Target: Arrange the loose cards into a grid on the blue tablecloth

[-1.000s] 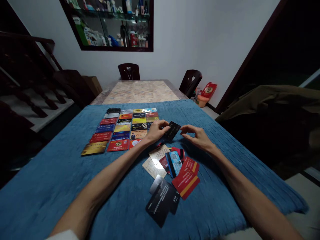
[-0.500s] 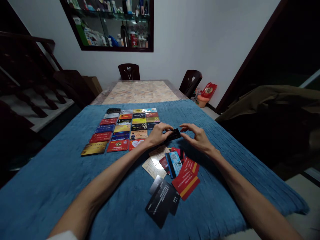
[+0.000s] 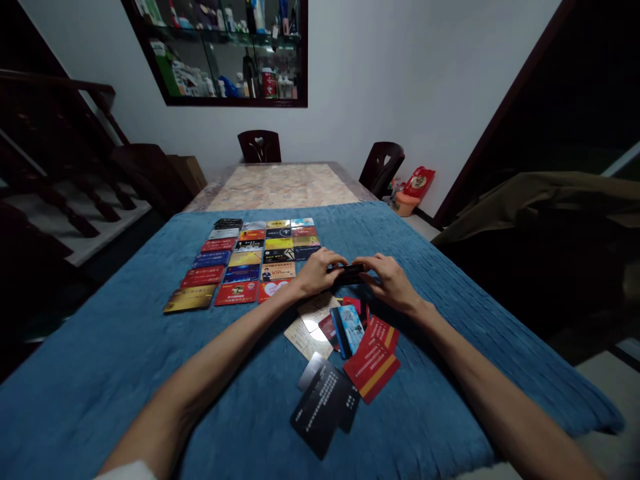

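Between my two hands is a black card (image 3: 349,272), tilted just above the blue cloth. My left hand (image 3: 323,270) pinches its left end, and my right hand (image 3: 389,279) has its fingers closed on the right end. Left of my hands, several cards lie in columns, among them a gold card (image 3: 190,299), a red card (image 3: 237,293) and a peach VIP card (image 3: 279,271). Nearer to me lies a loose pile with a blue card (image 3: 349,329), red cards with an orange stripe (image 3: 373,367), cream cards (image 3: 307,338) and dark grey cards (image 3: 320,407).
The blue cloth (image 3: 240,400) covers the near part of the table, whose patterned top (image 3: 280,183) shows beyond. Dark chairs (image 3: 260,147) stand at the far end. A red bag (image 3: 420,181) rests by the wall on the right, and a staircase railing (image 3: 55,153) is at the left.
My right hand has moved left and closed on the black card's right end. The card, held by my left hand alone before, is now tilted more edge-on. The other cards have stayed put.
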Action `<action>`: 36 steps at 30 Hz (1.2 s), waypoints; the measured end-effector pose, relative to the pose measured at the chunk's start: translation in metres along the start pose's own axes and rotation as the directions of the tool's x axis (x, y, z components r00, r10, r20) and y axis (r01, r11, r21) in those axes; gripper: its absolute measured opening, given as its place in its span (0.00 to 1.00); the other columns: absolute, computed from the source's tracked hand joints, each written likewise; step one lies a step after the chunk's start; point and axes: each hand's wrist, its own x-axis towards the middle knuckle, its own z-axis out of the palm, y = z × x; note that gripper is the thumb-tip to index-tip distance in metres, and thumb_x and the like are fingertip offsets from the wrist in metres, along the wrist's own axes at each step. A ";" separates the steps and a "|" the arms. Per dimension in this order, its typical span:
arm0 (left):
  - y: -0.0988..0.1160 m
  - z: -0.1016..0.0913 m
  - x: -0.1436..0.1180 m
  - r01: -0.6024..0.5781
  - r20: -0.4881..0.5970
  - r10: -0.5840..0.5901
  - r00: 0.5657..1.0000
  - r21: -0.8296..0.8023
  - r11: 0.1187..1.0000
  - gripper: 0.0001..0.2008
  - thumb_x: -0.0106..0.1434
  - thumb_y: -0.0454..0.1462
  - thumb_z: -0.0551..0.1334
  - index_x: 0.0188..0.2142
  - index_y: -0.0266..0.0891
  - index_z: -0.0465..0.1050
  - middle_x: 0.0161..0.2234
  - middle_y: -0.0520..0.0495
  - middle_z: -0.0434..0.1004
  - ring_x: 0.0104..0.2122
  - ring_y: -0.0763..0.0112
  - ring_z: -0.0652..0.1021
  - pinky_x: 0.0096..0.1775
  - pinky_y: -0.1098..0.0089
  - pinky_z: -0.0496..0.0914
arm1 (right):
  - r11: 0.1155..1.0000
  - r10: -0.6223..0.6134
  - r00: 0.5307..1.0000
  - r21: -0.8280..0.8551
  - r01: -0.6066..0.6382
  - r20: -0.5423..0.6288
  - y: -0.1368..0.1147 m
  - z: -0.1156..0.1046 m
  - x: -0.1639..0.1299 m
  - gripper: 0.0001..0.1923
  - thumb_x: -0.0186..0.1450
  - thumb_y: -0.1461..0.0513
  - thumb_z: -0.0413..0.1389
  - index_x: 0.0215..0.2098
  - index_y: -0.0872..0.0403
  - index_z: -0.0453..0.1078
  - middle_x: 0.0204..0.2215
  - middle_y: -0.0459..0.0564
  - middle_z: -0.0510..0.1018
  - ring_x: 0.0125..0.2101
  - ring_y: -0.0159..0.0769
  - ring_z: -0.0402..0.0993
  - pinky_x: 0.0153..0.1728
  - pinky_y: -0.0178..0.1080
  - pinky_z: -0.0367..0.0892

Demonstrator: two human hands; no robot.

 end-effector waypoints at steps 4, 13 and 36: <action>-0.005 -0.002 -0.001 0.108 0.037 -0.109 0.993 0.017 0.994 0.10 0.60 0.31 0.63 0.41 0.38 0.80 0.38 0.46 0.82 0.38 0.66 0.77 0.45 0.67 0.70 | 1.000 0.018 1.000 -0.013 -0.019 -0.012 0.003 0.002 -0.001 0.14 0.67 0.65 0.52 0.49 0.53 0.72 0.37 0.54 0.81 0.36 0.44 0.72 0.38 0.43 0.63; -0.005 -0.010 0.001 0.160 0.014 -0.160 0.987 -0.051 0.986 0.09 0.59 0.32 0.62 0.38 0.37 0.80 0.36 0.48 0.82 0.37 0.67 0.79 0.43 0.68 0.71 | 0.996 -0.012 0.999 -0.092 0.007 -0.051 0.000 0.003 0.000 0.16 0.66 0.63 0.53 0.52 0.52 0.70 0.40 0.54 0.80 0.40 0.46 0.72 0.39 0.45 0.64; -0.001 -0.032 0.001 0.044 -0.079 -0.039 0.996 0.061 0.997 0.14 0.60 0.29 0.60 0.46 0.37 0.74 0.36 0.46 0.78 0.38 0.65 0.76 0.44 0.65 0.71 | 0.925 -0.147 0.977 -0.372 0.082 -0.151 -0.023 0.009 0.007 0.22 0.69 0.58 0.52 0.60 0.55 0.63 0.46 0.59 0.77 0.44 0.49 0.69 0.41 0.47 0.62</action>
